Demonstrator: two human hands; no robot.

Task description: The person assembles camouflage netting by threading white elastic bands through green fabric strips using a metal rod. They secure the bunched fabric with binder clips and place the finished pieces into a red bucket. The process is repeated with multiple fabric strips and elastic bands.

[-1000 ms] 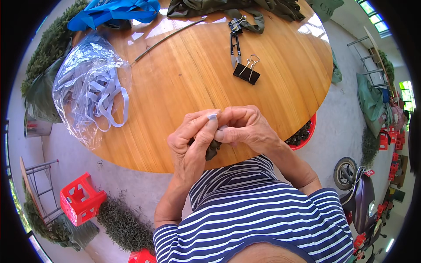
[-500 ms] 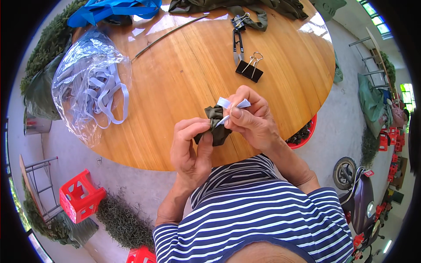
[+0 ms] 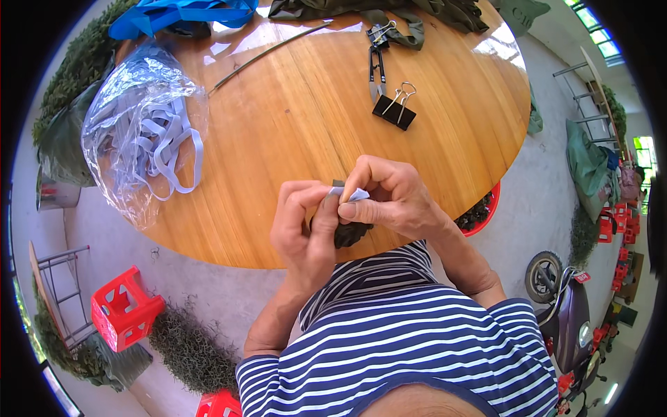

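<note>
My left hand and my right hand meet close together over the table's near edge. A bunched piece of dark green fabric hangs beneath the fingers. My right thumb and forefinger pinch a pale lilac-white elastic band, whose end sticks out. The left fingers and thumb are closed on the fabric, with a bit of the band beside the thumb tip. Where band and cloth meet is hidden by the fingers.
On the wooden table are a clear plastic bag of elastic, a thin rod, thread snips, a black binder clip, more green fabric and blue cloth. A red stool stands left, a red basin right.
My right hand has come left and down against my left hand. The band's ends, spread apart before, are now mostly covered by the fingers, and the fabric is more gathered.
</note>
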